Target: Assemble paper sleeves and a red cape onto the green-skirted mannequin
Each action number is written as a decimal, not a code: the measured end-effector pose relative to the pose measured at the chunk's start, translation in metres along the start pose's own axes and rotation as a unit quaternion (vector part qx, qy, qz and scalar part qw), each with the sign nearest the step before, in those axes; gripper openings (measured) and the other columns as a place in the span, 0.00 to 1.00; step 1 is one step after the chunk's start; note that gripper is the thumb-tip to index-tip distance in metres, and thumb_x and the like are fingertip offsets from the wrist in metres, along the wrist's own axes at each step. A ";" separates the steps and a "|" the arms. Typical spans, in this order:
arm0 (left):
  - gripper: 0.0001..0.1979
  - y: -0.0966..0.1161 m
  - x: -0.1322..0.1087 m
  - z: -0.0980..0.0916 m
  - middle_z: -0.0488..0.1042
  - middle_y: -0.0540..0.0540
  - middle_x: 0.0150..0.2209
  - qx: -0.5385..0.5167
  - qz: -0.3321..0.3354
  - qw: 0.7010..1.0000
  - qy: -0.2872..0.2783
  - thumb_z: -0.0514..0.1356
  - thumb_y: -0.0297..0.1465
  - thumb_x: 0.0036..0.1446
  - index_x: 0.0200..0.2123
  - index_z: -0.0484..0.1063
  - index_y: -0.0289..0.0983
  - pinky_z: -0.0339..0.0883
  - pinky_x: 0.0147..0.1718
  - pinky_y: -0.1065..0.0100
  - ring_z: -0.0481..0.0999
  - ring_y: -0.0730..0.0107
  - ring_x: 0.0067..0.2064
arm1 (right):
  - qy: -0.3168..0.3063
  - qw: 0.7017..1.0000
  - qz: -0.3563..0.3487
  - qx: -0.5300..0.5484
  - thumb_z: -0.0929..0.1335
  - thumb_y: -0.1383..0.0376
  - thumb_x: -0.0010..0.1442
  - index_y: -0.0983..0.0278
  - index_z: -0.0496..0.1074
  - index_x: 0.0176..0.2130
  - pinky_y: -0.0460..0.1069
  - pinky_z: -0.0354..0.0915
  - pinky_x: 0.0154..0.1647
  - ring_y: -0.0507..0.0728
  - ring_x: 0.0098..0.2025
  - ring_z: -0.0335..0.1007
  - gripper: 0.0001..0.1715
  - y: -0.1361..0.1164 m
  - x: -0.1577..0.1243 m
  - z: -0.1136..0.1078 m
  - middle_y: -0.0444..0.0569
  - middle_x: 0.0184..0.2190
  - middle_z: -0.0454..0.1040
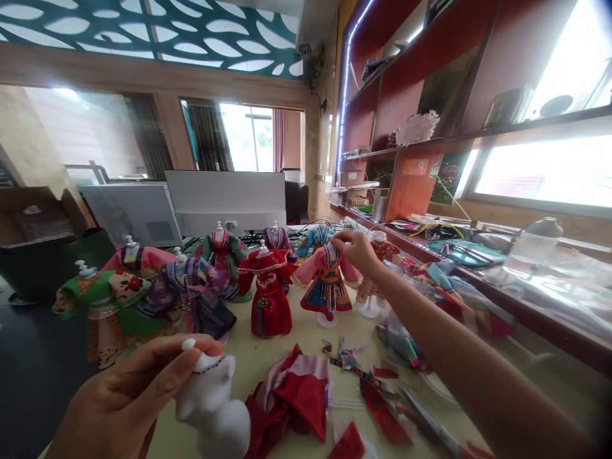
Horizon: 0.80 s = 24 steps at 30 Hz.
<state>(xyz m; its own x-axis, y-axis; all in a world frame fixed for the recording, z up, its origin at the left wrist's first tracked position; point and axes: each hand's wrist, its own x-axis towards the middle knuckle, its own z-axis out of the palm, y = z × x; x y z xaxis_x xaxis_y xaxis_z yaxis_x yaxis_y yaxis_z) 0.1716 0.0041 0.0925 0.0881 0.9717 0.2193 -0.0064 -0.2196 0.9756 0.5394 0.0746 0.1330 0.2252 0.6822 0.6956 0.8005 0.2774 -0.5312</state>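
Observation:
My left hand (138,389) pinches the small round knob on top of a white mannequin bust (210,401) at the lower left; a thin dark beaded string lies round its neck. My right hand (354,248) reaches across the table, its fingers closed at the top of a small dress stand wearing a pink-sleeved dress (327,280) with a blue and orange skirt. Left of that stands a red dress (271,299). Red and pink cloth (301,389) lies beside the white bust.
Several other dressed stands, one a green dress (109,293), fill the table's back and left. Scissors (430,421) and fabric scraps (382,408) lie at the lower right. Behind are monitors (224,197); a shelf (411,178) and clear bottle (533,245) stand right.

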 end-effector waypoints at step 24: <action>0.09 0.039 0.011 -0.031 0.77 0.50 0.27 -0.005 0.103 0.993 0.053 0.65 0.37 0.51 0.29 0.77 0.37 0.66 0.25 0.76 0.73 0.74 0.28 | 0.140 0.990 0.014 -0.006 0.67 0.54 0.57 0.60 0.73 0.41 0.61 0.66 0.43 0.66 0.40 0.72 0.16 -0.037 -0.058 -0.006 0.54 0.39 0.75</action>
<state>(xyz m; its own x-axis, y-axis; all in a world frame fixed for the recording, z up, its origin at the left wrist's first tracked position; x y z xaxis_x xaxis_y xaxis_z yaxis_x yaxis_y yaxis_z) 0.1416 0.0091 0.1335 -0.0211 0.9098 0.4145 -0.0227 -0.4149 0.9096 0.5004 0.0206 0.1151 0.3904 0.4750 0.7886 0.7986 0.2515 -0.5468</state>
